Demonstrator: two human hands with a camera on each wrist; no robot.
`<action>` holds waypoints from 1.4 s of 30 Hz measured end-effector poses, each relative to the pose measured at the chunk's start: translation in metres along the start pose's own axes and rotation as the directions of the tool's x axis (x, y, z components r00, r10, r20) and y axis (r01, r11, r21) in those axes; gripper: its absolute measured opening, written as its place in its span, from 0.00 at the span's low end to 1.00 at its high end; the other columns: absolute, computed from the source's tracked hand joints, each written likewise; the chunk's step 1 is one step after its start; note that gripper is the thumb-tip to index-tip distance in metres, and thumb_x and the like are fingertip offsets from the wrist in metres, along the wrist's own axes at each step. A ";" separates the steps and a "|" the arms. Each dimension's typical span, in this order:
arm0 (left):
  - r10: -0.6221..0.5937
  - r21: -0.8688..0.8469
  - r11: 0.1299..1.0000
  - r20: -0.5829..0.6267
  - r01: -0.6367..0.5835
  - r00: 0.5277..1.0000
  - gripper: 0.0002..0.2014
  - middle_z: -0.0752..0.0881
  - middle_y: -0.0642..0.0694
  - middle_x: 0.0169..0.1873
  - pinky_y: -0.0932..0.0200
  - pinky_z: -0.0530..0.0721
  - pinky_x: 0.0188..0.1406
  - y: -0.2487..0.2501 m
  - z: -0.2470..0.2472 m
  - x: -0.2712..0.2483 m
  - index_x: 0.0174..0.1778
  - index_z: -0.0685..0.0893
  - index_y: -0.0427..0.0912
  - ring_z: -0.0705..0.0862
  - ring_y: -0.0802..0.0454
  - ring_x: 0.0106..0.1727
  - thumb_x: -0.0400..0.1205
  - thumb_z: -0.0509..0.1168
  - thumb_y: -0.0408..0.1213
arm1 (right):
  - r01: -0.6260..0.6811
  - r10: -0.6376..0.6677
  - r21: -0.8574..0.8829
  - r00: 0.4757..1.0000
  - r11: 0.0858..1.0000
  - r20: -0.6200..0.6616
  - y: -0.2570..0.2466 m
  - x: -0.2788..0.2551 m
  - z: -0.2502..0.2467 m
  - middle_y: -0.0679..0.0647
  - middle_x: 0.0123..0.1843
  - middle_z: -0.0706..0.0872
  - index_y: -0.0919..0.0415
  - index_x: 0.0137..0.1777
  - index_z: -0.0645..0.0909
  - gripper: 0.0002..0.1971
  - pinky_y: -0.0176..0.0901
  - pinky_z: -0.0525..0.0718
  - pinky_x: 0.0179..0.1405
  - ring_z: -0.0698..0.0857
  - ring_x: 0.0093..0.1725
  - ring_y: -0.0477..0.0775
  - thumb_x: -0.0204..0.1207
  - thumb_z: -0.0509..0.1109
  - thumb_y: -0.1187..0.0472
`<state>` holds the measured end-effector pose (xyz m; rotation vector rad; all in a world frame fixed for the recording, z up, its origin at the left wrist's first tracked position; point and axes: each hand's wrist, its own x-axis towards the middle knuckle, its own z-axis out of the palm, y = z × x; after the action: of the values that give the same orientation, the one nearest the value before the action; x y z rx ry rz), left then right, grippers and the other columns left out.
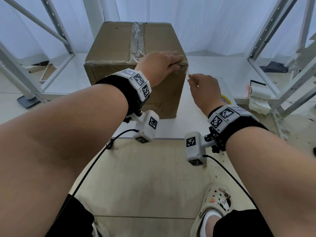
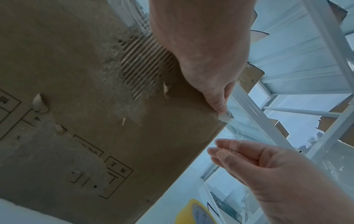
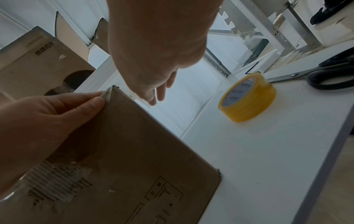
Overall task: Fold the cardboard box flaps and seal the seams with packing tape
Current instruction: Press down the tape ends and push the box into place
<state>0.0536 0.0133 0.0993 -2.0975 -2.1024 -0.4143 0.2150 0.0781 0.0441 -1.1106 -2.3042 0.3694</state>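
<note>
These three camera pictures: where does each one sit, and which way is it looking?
Head: worn on the head, looks down at the cardboard box; both forearms, left hand, right hand, a shoe.
Left wrist: looks along the left hand at the box's corner; both hands.
Right wrist: looks along the right hand; tape roll, scissors, both hands.
Shared: box and both hands in all three.

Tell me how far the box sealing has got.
Done: flaps closed, centre seam taped. In hand: left hand presses clear tape onto the box's near right corner; right hand holds the loose end. Left: smoothing that end down; other edges unclear.
</note>
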 end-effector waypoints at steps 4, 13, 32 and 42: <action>-0.005 0.003 1.000 0.004 0.005 1.000 0.21 0.68 0.52 0.79 0.52 0.64 0.76 0.001 0.000 0.000 0.78 0.68 0.53 0.65 0.52 0.79 0.88 0.53 0.47 | 0.000 0.000 0.019 1.000 1.000 -0.003 -0.001 -0.001 0.001 0.61 0.59 0.88 0.63 0.64 0.84 0.15 0.51 0.78 0.63 0.84 0.59 0.63 0.85 0.59 0.59; -0.023 0.007 1.000 -0.080 0.023 0.997 0.21 0.70 0.52 0.77 0.56 0.65 0.74 0.001 0.003 -0.003 0.77 0.70 0.53 0.67 0.54 0.78 0.87 0.53 0.50 | -0.021 0.016 0.127 0.999 0.992 0.035 -0.012 -0.003 0.005 0.62 0.48 0.89 0.64 0.54 0.86 0.13 0.47 0.79 0.52 0.85 0.51 0.62 0.81 0.60 0.63; -0.019 0.147 0.989 -0.072 0.029 0.997 0.23 0.78 0.45 0.68 0.49 0.72 0.65 0.013 0.011 0.000 0.70 0.73 0.44 0.76 0.42 0.68 0.82 0.62 0.51 | -0.037 -0.051 0.358 0.971 0.933 0.233 -0.008 -0.019 -0.006 0.62 0.69 0.81 0.63 0.76 0.72 0.30 0.44 0.73 0.72 0.78 0.70 0.57 0.73 0.54 0.80; -0.089 0.126 0.989 0.057 0.081 0.994 0.25 0.68 0.46 0.78 0.47 0.63 0.76 -0.021 -0.019 -0.013 0.79 0.66 0.46 0.67 0.45 0.78 0.86 0.54 0.51 | 0.133 -0.138 0.090 0.990 0.987 0.043 -0.022 0.012 -0.022 0.57 0.54 0.86 0.55 0.70 0.68 0.19 0.49 0.81 0.50 0.84 0.50 0.57 0.82 0.56 0.71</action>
<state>0.0310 -0.0041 0.1116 -1.9826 -2.1979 -0.2244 0.2078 0.0741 0.0765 -0.9062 -2.3667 0.4441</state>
